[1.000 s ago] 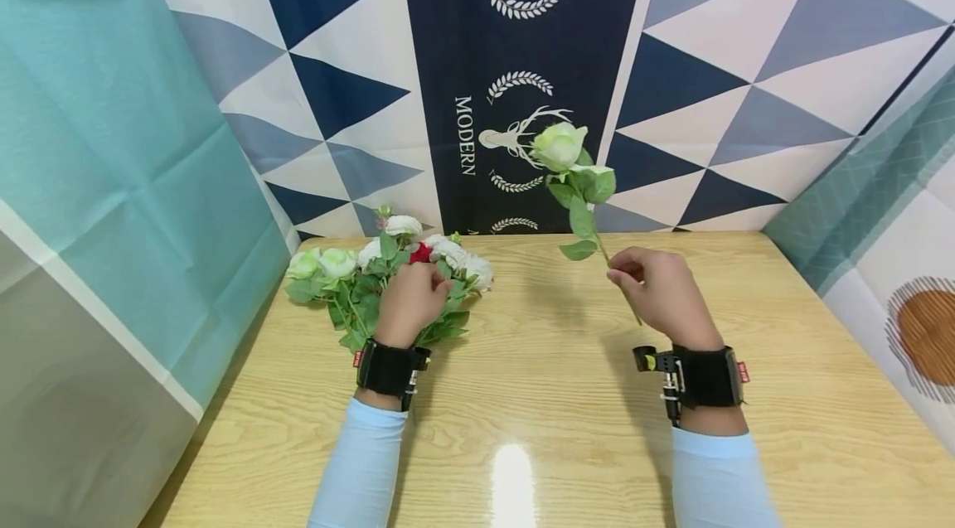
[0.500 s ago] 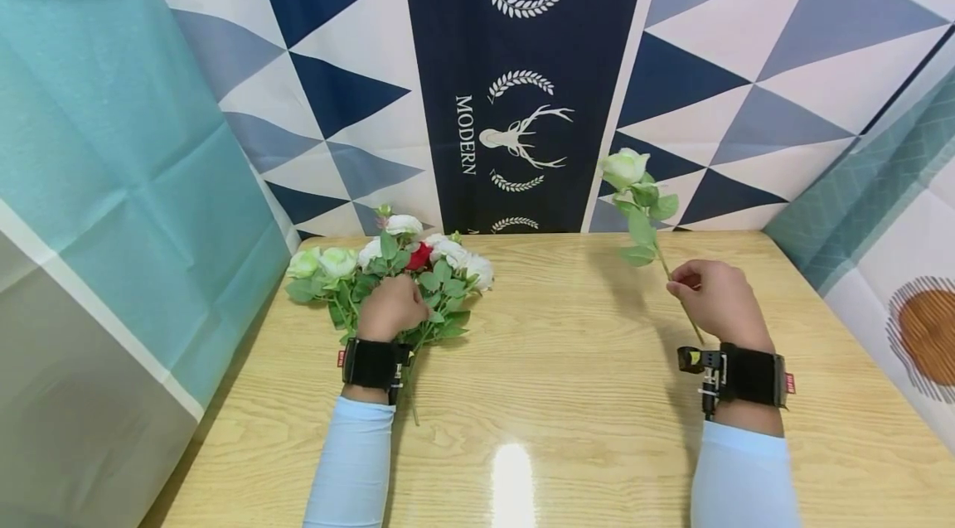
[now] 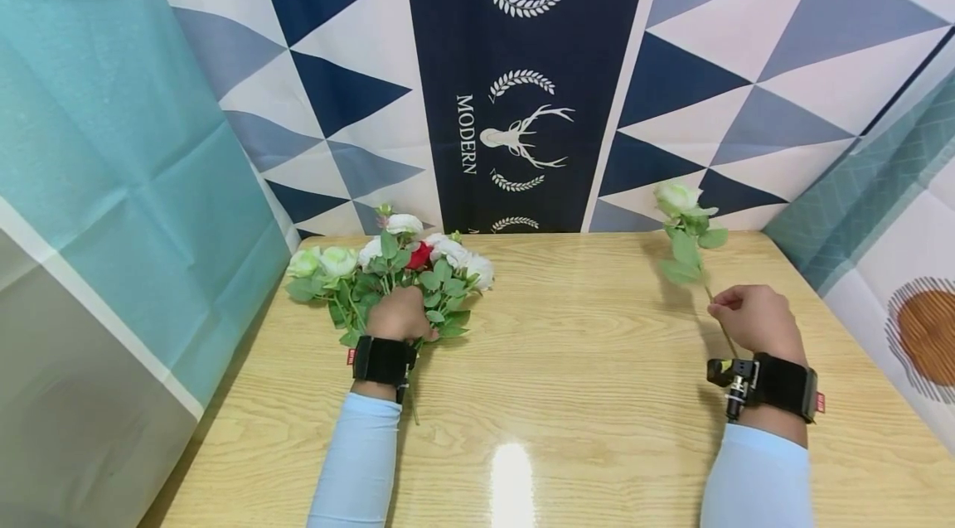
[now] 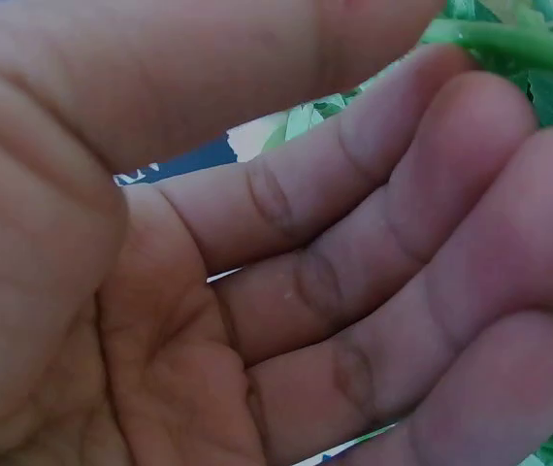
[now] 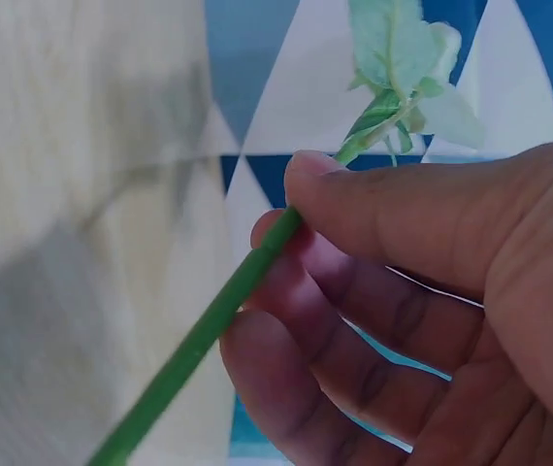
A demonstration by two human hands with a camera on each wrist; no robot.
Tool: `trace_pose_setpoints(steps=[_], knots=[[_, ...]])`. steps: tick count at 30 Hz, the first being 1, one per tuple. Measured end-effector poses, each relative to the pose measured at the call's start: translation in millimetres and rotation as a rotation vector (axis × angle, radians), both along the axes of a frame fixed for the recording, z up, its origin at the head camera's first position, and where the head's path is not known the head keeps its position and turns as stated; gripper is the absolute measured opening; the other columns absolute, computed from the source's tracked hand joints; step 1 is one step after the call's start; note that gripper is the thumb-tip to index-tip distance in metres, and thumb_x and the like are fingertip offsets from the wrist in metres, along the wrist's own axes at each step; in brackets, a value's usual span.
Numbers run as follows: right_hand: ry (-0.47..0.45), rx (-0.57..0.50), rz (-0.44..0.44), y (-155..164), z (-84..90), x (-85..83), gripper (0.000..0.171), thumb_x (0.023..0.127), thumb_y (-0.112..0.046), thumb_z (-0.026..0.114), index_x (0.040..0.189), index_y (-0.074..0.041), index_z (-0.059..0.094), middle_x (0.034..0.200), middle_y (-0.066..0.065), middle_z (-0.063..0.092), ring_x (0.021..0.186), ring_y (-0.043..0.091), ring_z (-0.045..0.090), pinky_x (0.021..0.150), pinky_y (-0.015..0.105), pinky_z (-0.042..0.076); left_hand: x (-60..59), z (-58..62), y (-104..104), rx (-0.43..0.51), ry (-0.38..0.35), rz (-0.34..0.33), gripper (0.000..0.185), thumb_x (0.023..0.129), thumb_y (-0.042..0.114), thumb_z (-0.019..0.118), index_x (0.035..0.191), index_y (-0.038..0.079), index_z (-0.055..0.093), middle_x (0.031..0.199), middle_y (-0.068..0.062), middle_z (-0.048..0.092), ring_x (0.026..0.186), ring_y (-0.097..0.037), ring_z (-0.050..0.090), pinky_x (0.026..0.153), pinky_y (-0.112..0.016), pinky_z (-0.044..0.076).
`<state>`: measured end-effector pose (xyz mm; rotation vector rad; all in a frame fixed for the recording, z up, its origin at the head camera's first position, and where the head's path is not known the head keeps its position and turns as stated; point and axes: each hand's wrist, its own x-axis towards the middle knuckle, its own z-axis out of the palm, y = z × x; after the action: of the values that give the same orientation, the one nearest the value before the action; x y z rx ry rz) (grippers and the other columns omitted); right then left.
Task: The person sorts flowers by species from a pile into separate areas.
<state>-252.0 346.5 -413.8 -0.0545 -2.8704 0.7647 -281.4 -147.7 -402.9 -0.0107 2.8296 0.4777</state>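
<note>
Between the thumb and fingertips of my right hand (image 3: 759,318) is the stem of a pale green-white artificial rose (image 3: 677,198), its bloom up and leaning left above the table's far right. In the right wrist view the bare green stem (image 5: 184,364) runs down past the fingers. My left hand (image 3: 397,315) is over the lower part of a heap of artificial flowers, its thumb and forefinger pinching a green stem (image 4: 524,44). Which bloom that stem bears is hidden among the leaves. Around it lie white flowers (image 3: 477,269), a red one (image 3: 419,255) and pale green roses (image 3: 338,262).
The wooden table (image 3: 567,395) reaches back to a patterned cloth wall (image 3: 522,39). A teal and grey cloth (image 3: 112,147) borders the left side, and another patterned cloth (image 3: 903,221) borders the right.
My right hand has carried the rose to the right and lower. The left hand has drawn back slightly toward me among the stems, and a stem end now shows below it.
</note>
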Motion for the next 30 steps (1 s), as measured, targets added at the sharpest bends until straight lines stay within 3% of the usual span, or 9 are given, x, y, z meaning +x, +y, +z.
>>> trace_pose_setpoints(steps=[5, 9, 13, 18, 24, 30], knots=[[-0.049, -0.002, -0.03, 12, -7.2, 3.0, 0.023, 0.094, -0.015, 0.07, 0.096, 0.008, 0.073, 0.082, 0.017, 0.072, 0.076, 0.036, 0.065, 0.06, 0.044, 0.05, -3.0, -2.0, 2, -0.053, -0.004, 0.019, 0.024, 0.081, 0.025, 0.09, 0.084, 0.007, 0.073, 0.071, -0.008, 0.066, 0.063, -0.025, 0.064, 0.063, -0.044, 0.054], [-0.079, -0.007, -0.058, 18, -13.2, 2.7, 0.024, 0.093, -0.015, 0.07, 0.097, 0.009, 0.074, 0.082, 0.018, 0.071, 0.074, 0.036, 0.064, 0.056, 0.04, 0.048, -4.8, -3.0, 3, -0.082, 0.004, 0.024, 0.032, 0.079, 0.024, 0.091, 0.1, 0.007, 0.074, 0.087, -0.009, 0.067, 0.072, -0.027, 0.064, 0.069, -0.048, 0.056], [-0.096, -0.026, -0.068, 22, -18.9, 2.3, 0.025, 0.093, -0.016, 0.069, 0.096, 0.008, 0.074, 0.082, 0.017, 0.072, 0.075, 0.036, 0.064, 0.056, 0.038, 0.047, -5.6, -3.4, 3, -0.079, 0.006, 0.022, 0.037, 0.079, 0.023, 0.092, 0.106, 0.005, 0.075, 0.096, -0.012, 0.069, 0.076, -0.028, 0.065, 0.07, -0.049, 0.056], [-0.142, -0.059, -0.116, 29, -26.1, 5.2, 0.024, 0.094, -0.017, 0.067, 0.095, 0.006, 0.075, 0.083, 0.016, 0.071, 0.073, 0.032, 0.062, 0.055, 0.035, 0.045, -5.4, -3.8, 2, -0.073, -0.002, 0.032, 0.035, 0.078, 0.025, 0.092, 0.101, 0.006, 0.074, 0.09, -0.011, 0.067, 0.073, -0.028, 0.063, 0.07, -0.049, 0.055], [-0.172, -0.102, -0.283, 35, -29.5, 7.1, 0.028, 0.096, -0.02, 0.061, 0.091, 0.004, 0.076, 0.083, 0.018, 0.071, 0.07, 0.035, 0.061, 0.05, 0.038, 0.044, -4.0, -3.4, 3, -0.073, -0.015, 0.038, 0.03, 0.078, 0.025, 0.093, 0.093, 0.008, 0.073, 0.076, -0.007, 0.065, 0.068, -0.026, 0.064, 0.068, -0.047, 0.055], [-0.19, -0.187, -0.424, 41, -31.1, 8.1, 0.031, 0.096, -0.02, 0.058, 0.088, 0.004, 0.076, 0.088, 0.025, 0.07, 0.076, 0.042, 0.061, 0.052, 0.04, 0.045, -5.1, -3.8, 3, -0.085, -0.021, 0.038, 0.031, 0.079, 0.023, 0.091, 0.098, 0.007, 0.073, 0.083, -0.009, 0.067, 0.072, -0.027, 0.064, 0.069, -0.047, 0.055]])
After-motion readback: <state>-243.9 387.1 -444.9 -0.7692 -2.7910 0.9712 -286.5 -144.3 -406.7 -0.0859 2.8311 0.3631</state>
